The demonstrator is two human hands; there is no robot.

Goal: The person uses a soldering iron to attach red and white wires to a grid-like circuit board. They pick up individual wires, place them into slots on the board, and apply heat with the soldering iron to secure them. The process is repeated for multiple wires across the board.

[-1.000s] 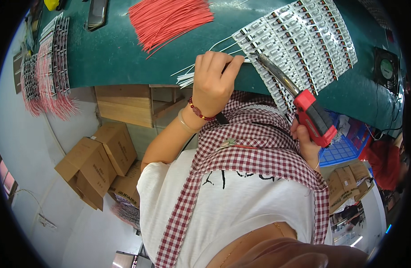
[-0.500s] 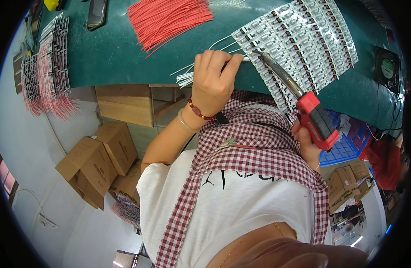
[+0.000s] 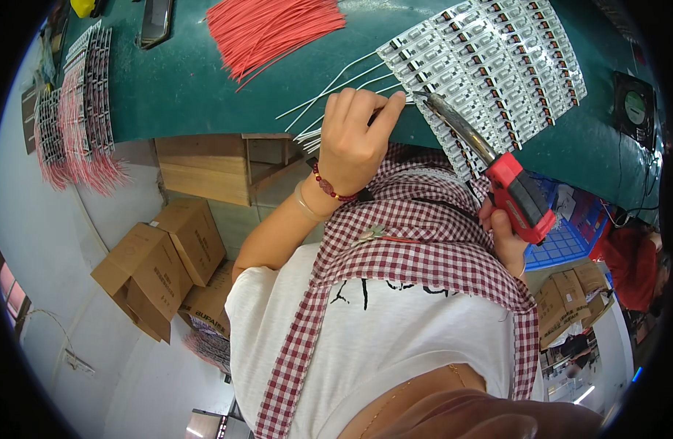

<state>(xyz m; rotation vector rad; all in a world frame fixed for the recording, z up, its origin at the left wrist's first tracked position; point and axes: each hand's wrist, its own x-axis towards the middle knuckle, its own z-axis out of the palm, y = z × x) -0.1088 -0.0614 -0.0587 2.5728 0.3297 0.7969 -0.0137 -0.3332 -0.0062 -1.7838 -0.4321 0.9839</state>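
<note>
My left hand (image 3: 353,139) is closed on a bunch of white wires (image 3: 309,137), whose ends stick out to its left. Thumb and forefinger pinch toward the near left edge of a panel of small circuit boards (image 3: 490,69). A soldering iron (image 3: 523,196) with a red and black handle is gripped in my right hand (image 3: 505,238). Its dark tip rests at or just above that same edge, close to my left fingertips; contact cannot be made out. Several white wires run left from the panel's edge, beyond my left hand.
A pile of red wires (image 3: 271,33) lies on the green table (image 3: 183,95), with a phone (image 3: 156,22) left of it. Finished-looking board strips with red and white wires (image 3: 84,110) hang over the left edge. A black fan (image 3: 634,110) stands right; cardboard boxes (image 3: 157,256) are below left.
My left hand has shifted slightly right and down, its fingertips closer to the iron's tip. Another white wire shows at the panel's edge. The iron has barely moved.
</note>
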